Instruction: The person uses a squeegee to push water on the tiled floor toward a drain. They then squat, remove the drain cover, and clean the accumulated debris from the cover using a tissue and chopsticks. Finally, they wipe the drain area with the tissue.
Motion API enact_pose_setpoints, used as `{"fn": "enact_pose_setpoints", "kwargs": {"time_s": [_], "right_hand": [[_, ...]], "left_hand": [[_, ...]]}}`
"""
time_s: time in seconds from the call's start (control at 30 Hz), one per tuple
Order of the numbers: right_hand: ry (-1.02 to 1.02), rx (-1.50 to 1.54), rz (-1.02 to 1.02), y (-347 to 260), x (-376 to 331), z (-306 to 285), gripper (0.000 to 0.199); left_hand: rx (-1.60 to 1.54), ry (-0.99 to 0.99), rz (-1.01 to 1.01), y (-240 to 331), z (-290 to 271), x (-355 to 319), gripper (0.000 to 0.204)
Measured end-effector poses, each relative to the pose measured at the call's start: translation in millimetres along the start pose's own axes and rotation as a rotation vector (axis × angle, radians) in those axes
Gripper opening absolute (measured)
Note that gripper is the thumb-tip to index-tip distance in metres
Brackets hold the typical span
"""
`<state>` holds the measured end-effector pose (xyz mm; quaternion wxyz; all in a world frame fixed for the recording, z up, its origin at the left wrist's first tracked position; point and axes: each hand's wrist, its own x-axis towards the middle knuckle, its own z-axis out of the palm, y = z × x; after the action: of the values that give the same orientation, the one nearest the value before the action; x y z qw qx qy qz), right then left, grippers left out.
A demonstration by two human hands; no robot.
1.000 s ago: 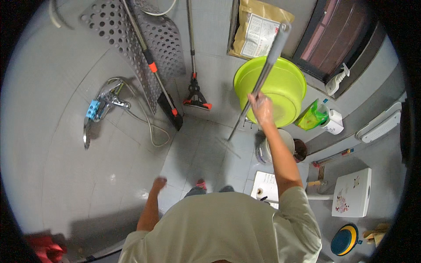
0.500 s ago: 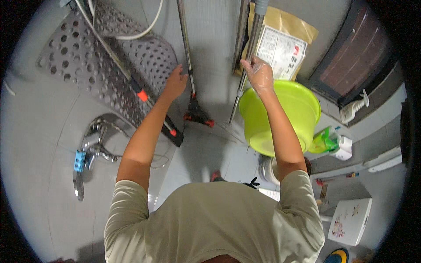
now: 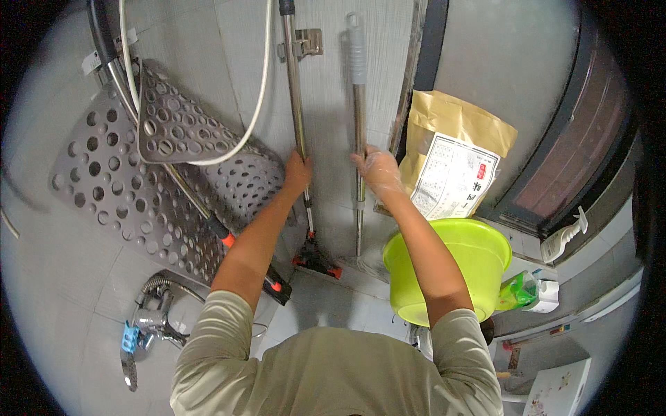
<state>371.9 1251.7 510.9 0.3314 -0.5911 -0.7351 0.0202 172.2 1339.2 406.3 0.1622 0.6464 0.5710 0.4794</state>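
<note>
My left hand is closed around the metal pole of a floor tool, whose black-and-red head rests low by the wall. In a clear plastic glove, my right hand grips a second metal pole with a grey plastic handle on top. This pole stands nearly upright against the tiled wall; its pale lower end is hard to make out. Below my right forearm is a lime-green basin, tilted on its side. A brown paper bag with a white label stands behind the basin.
At left a grey mat with holes hangs over a white hose and a third pole. Beneath it a chrome faucet sticks out from the wall. A spray bottle stands at right by the dark-framed door.
My left hand has reached the pole beside it and closed on it. My right hand has shifted its pole left, away from the paper bag. The view has tilted upward.
</note>
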Motion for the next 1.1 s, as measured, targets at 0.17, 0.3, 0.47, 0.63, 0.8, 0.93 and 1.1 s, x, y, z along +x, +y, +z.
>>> {"fn": "enact_pose_setpoints", "kwargs": {"time_s": [0.17,0.3,0.47,0.63,0.8,0.93,1.1], "right_hand": [[-0.094,-0.028,0.03,12.6,18.4,45.2,0.027],[-0.195,0.041,0.088,-13.8,16.3,62.7,0.036],[-0.208,-0.006,0.134,-17.9,24.7,88.4,0.039],[-0.234,0.044,0.309,-11.5,34.2,93.1,0.041],[-0.322,0.017,0.181,7.5,-45.0,67.6,0.02],[-0.579,-0.07,-0.038,-15.3,-153.1,36.0,0.019],[-0.363,0.082,0.407,76.0,-403.1,-31.9,0.015]], "left_hand": [[0.003,-0.097,-0.003,39.5,-6.1,-17.5,0.022],[-0.011,-0.076,0.008,19.7,-19.6,-23.4,0.022],[-0.115,-0.068,0.069,-6.7,-21.5,-18.7,0.019],[-0.105,-0.188,-0.145,-17.3,5.9,-2.9,0.027],[0.012,-0.149,0.018,-7.6,20.8,-18.8,0.045],[-0.106,-0.008,0.058,-52.2,-10.3,-4.5,0.045],[0.159,-0.023,0.257,38.4,19.3,-106.8,0.038]]}}
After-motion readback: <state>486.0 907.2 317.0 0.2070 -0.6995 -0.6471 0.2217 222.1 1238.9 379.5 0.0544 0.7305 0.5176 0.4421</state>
